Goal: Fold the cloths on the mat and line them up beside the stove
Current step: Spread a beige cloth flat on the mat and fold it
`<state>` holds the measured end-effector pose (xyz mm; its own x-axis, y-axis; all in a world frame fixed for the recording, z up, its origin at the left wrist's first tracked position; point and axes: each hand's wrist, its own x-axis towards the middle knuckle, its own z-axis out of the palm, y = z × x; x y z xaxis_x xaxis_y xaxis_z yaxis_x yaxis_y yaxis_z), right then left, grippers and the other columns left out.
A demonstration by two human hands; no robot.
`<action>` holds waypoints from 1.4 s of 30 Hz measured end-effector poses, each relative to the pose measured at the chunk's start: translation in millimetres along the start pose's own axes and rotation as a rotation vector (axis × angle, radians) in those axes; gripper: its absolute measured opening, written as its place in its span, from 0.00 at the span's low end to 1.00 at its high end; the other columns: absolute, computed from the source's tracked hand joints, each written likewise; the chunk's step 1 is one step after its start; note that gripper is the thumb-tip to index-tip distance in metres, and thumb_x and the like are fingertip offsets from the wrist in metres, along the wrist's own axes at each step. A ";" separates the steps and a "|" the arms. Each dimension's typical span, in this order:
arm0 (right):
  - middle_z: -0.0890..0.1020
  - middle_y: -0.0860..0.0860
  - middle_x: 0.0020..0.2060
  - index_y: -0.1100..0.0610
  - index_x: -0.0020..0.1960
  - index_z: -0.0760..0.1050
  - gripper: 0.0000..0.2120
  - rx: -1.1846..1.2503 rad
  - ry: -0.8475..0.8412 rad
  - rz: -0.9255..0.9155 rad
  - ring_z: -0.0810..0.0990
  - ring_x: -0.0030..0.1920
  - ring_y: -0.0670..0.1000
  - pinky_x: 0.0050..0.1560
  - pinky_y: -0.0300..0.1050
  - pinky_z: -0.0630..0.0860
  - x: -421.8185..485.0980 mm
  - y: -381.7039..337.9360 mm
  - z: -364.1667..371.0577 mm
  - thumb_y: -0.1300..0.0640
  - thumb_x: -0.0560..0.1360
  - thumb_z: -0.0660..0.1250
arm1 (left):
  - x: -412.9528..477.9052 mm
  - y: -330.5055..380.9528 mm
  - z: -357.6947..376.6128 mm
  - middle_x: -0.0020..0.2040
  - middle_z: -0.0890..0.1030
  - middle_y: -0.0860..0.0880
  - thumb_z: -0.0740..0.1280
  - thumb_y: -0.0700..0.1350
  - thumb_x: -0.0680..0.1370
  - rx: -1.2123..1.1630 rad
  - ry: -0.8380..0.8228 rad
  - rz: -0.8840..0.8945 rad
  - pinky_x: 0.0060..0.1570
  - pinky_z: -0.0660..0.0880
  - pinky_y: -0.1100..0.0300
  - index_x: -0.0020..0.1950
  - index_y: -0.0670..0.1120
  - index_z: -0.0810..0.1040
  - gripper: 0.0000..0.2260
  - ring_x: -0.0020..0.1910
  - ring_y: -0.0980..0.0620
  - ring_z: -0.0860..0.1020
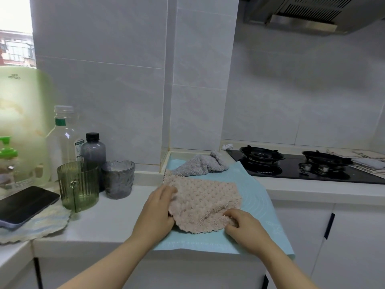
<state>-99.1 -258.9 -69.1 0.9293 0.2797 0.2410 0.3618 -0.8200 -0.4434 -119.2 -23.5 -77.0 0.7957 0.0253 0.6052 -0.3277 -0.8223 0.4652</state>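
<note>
A person's two bare hands work a pinkish-beige cloth (206, 195) that lies on a pale teal mat (257, 190) at the front of a white table (108, 222), just left of a black two-burner gas stove (291, 166). The cloth is fluffy, with a raised dotted texture and a scalloped edge. It is spread mostly flat, with its near edge rumpled and partly turned over. The left hand (158, 205) grips the cloth's left edge with curled fingers, and the right hand (243, 224) pinches the bunched near edge with its fingers bent. A grey fluffy cloth (200, 164) sits crumpled at the back of the mat, touching the beige one. Past the stove's far burner lies a stack of flat pale cloths (366, 160), cut off by the frame's right edge. To the left stand a ribbed green cup (78, 184), a smoky grey glass (118, 178), a dark bottle (93, 150) with a black cap and a tall clear bottle (62, 138); their contents cannot be made out. A dark phone (25, 203) rests on a scalloped cloth pad (45, 224). A large pale green container (23, 113) at the far left is blurred and cut off. A small white rag (227, 146) lies at the stove's back corner.
</note>
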 end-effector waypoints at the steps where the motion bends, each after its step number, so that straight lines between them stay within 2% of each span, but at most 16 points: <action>1: 0.75 0.45 0.53 0.51 0.62 0.72 0.15 0.007 -0.002 0.006 0.71 0.52 0.45 0.50 0.38 0.66 0.6 0.4 0.5 0.57 0.75 0.59 | 0.3 -0.7 0.9 0.63 0.71 0.52 0.61 0.33 0.71 0.022 -0.048 0.008 0.58 0.65 0.64 0.65 0.48 0.69 0.23 0.62 0.52 0.70; 4: 0.73 0.45 0.47 0.53 0.52 0.74 0.09 -0.020 0.057 0.010 0.72 0.50 0.48 0.49 0.39 0.68 3.7 5.9 8.4 0.60 0.76 0.57 | -0.5 -4.2 1.1 0.64 0.73 0.53 0.60 0.31 0.72 0.036 0.029 -0.048 0.58 0.66 0.61 0.67 0.50 0.69 0.26 0.61 0.51 0.72; 6: 0.72 0.47 0.48 0.56 0.47 0.73 0.07 -0.039 0.140 0.029 0.72 0.50 0.51 0.48 0.40 0.67 6.9 10.9 15.3 0.61 0.77 0.56 | -3.2 -6.5 -1.3 0.62 0.74 0.52 0.59 0.30 0.71 0.007 0.090 -0.139 0.54 0.67 0.62 0.65 0.49 0.71 0.26 0.59 0.50 0.73; 7: 0.72 0.48 0.50 0.57 0.47 0.74 0.08 -0.027 0.177 0.047 0.72 0.51 0.51 0.49 0.40 0.67 8.1 12.6 17.3 0.62 0.77 0.56 | -4.6 -6.8 -2.4 0.59 0.75 0.52 0.59 0.30 0.71 -0.007 0.082 -0.163 0.50 0.66 0.63 0.62 0.48 0.73 0.23 0.57 0.51 0.73; 9: 0.72 0.49 0.56 0.58 0.55 0.75 0.13 0.024 0.224 0.080 0.71 0.56 0.50 0.54 0.38 0.67 8.0 14.1 17.3 0.65 0.77 0.55 | -6.4 -7.7 -3.3 0.54 0.76 0.54 0.61 0.31 0.71 -0.002 0.021 -0.143 0.45 0.64 0.65 0.55 0.49 0.76 0.18 0.53 0.52 0.74; 11: 0.71 0.49 0.59 0.59 0.60 0.74 0.17 0.085 0.262 0.090 0.70 0.56 0.48 0.55 0.35 0.64 6.1 14.9 14.6 0.68 0.76 0.54 | -6.8 -7.6 -3.9 0.50 0.75 0.58 0.62 0.33 0.71 0.003 -0.049 -0.095 0.44 0.64 0.65 0.52 0.50 0.77 0.15 0.51 0.54 0.74; 15: 0.76 0.51 0.57 0.59 0.56 0.76 0.15 0.277 0.387 0.138 0.70 0.53 0.45 0.53 0.34 0.62 3.4 18.1 8.6 0.68 0.77 0.54 | -7.5 -3.4 -6.7 0.47 0.77 0.59 0.61 0.36 0.72 0.019 -0.139 -0.093 0.44 0.68 0.65 0.51 0.51 0.79 0.14 0.50 0.54 0.75; 18: 0.74 0.49 0.56 0.56 0.54 0.76 0.14 0.391 0.418 0.138 0.69 0.54 0.44 0.55 0.34 0.62 0.4 15.4 4.2 0.67 0.78 0.55 | -9.2 -3.8 -7.8 0.45 0.76 0.60 0.62 0.37 0.72 0.006 -0.094 -0.110 0.40 0.66 0.74 0.49 0.52 0.79 0.13 0.45 0.57 0.73; 21: 0.73 0.48 0.53 0.53 0.53 0.76 0.13 0.483 0.436 0.151 0.70 0.53 0.45 0.53 0.36 0.63 -4.0 10.5 2.7 0.66 0.78 0.55 | -9.9 -4.9 -8.7 0.46 0.79 0.59 0.63 0.38 0.72 0.005 -0.062 -0.123 0.40 0.65 0.74 0.48 0.52 0.80 0.12 0.44 0.57 0.74; 23: 0.74 0.47 0.51 0.52 0.52 0.76 0.13 0.548 0.490 0.181 0.73 0.49 0.47 0.51 0.39 0.65 -5.8 10.0 3.5 0.65 0.78 0.56 | -9.6 -4.8 -8.4 0.48 0.81 0.56 0.63 0.38 0.72 0.051 -0.030 -0.132 0.42 0.67 0.68 0.49 0.51 0.81 0.12 0.47 0.54 0.76; 25: 0.77 0.49 0.45 0.53 0.51 0.77 0.13 0.612 0.522 0.221 0.75 0.41 0.48 0.44 0.42 0.68 -7.8 11.5 3.4 0.65 0.78 0.56 | -9.5 -4.2 -8.0 0.50 0.82 0.54 0.63 0.37 0.72 0.093 -0.022 -0.133 0.48 0.69 0.62 0.51 0.51 0.81 0.13 0.51 0.51 0.77; 28: 0.78 0.55 0.33 0.53 0.45 0.77 0.16 0.758 0.505 0.276 0.76 0.32 0.53 0.37 0.46 0.75 -11.2 11.9 -1.2 0.68 0.77 0.55 | -9.0 -4.2 -8.2 0.50 0.81 0.56 0.64 0.37 0.71 0.027 -0.095 -0.119 0.49 0.69 0.64 0.52 0.52 0.80 0.14 0.51 0.53 0.77; 31: 0.80 0.54 0.37 0.54 0.42 0.77 0.15 0.723 0.459 0.262 0.79 0.37 0.55 0.42 0.47 0.75 -16.1 10.4 -3.2 0.70 0.75 0.56 | -10.2 -2.3 -12.4 0.48 0.79 0.57 0.64 0.38 0.71 -0.061 -0.182 -0.164 0.46 0.70 0.65 0.51 0.54 0.77 0.13 0.48 0.55 0.77; 35: 0.82 0.53 0.41 0.51 0.43 0.77 0.14 0.652 0.432 0.236 0.80 0.43 0.56 0.46 0.49 0.76 -26.2 9.8 -2.0 0.68 0.75 0.59 | -20.6 -0.7 -17.7 0.45 0.79 0.54 0.60 0.37 0.73 -0.007 -0.197 -0.188 0.42 0.71 0.59 0.47 0.54 0.71 0.12 0.44 0.51 0.75; 39: 0.81 0.51 0.43 0.52 0.46 0.77 0.11 0.568 0.434 0.235 0.76 0.41 0.47 0.39 0.37 0.69 -43.7 13.6 -8.3 0.66 0.77 0.60 | -29.9 1.7 -25.0 0.46 0.79 0.54 0.59 0.36 0.75 0.030 -0.215 -0.169 0.39 0.67 0.66 0.51 0.49 0.79 0.13 0.44 0.55 0.73; 42: 0.80 0.49 0.43 0.52 0.48 0.77 0.10 0.507 0.423 0.234 0.73 0.40 0.43 0.38 0.34 0.67 -55.1 14.2 -18.2 0.65 0.77 0.60 | -28.4 4.7 -41.3 0.48 0.83 0.51 0.62 0.37 0.75 0.005 -0.126 -0.172 0.45 0.70 0.64 0.51 0.47 0.81 0.11 0.48 0.52 0.78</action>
<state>-146.5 -295.0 -73.0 0.9160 -0.1784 0.3594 0.2408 -0.4721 -0.8480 -164.4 -4.5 -65.3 0.8972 0.0940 0.4315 -0.1796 -0.8149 0.5511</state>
